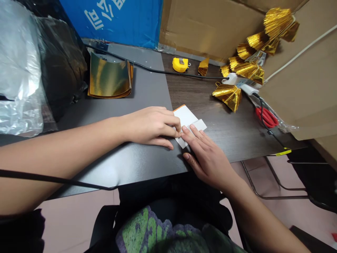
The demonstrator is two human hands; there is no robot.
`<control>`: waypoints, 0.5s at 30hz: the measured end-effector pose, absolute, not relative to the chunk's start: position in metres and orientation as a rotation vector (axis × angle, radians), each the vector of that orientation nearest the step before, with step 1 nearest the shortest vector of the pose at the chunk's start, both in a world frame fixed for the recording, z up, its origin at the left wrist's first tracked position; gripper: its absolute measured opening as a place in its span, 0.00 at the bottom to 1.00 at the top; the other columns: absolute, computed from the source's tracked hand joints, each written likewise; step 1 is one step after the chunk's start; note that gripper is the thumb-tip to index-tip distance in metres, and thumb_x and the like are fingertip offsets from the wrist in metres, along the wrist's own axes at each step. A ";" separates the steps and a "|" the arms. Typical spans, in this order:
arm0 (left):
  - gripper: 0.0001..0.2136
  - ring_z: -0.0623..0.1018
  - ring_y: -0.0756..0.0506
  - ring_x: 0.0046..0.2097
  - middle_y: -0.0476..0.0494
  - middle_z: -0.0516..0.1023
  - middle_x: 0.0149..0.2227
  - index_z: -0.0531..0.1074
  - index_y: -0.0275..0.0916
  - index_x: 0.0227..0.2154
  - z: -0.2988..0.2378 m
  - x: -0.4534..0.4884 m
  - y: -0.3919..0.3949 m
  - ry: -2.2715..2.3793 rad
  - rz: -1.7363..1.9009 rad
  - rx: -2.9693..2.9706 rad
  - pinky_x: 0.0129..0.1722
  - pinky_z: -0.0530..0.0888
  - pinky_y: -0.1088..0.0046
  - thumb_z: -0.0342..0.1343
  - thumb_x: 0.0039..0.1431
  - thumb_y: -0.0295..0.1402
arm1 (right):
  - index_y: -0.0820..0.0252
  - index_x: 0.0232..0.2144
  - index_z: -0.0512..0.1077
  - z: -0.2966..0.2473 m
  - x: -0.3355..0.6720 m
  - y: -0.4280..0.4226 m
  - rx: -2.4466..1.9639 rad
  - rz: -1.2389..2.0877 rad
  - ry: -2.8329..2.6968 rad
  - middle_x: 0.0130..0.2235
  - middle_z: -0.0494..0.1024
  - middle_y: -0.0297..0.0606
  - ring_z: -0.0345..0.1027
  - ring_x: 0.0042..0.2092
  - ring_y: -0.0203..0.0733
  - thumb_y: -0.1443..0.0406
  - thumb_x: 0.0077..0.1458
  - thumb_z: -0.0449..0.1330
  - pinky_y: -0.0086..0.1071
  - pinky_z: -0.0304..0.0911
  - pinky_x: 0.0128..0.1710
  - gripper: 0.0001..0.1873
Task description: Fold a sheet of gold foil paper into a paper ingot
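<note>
A small sheet of paper [185, 115], white on top with an orange-gold edge, lies on the table with its near side folded over. The fingertips of my left hand [155, 124] rest on its left side, fingers bent and thumb apart on the tabletop. Pressing flat along the fold is my right hand [207, 154], its fingers stretched out and the thumb held away. Fingers cover part of the folded strip. Neither hand is wrapped around anything.
Behind my left hand lies a stack of gold sheets [110, 77]. A yellow tape measure [180, 65], pleated gold fans [228, 95] and red-handled scissors [266, 117] sit farther back. A black cable [158, 71] crosses the table. Plastic bags [21, 70] bulge at left; a blue box [118, 21] stands behind.
</note>
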State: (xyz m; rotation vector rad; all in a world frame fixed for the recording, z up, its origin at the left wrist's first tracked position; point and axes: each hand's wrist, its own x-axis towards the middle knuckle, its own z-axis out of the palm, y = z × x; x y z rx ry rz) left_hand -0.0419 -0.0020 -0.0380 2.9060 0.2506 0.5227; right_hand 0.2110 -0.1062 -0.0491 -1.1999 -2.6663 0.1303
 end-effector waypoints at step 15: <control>0.11 0.77 0.40 0.47 0.39 0.81 0.45 0.82 0.41 0.40 -0.037 -0.038 -0.005 0.248 0.479 2.797 0.48 0.72 0.63 0.58 0.68 0.41 | 0.71 0.67 0.61 -0.049 0.211 -0.106 -1.178 0.107 -2.650 0.69 0.63 0.51 0.52 0.72 0.58 0.60 0.72 0.50 0.59 0.60 0.67 0.28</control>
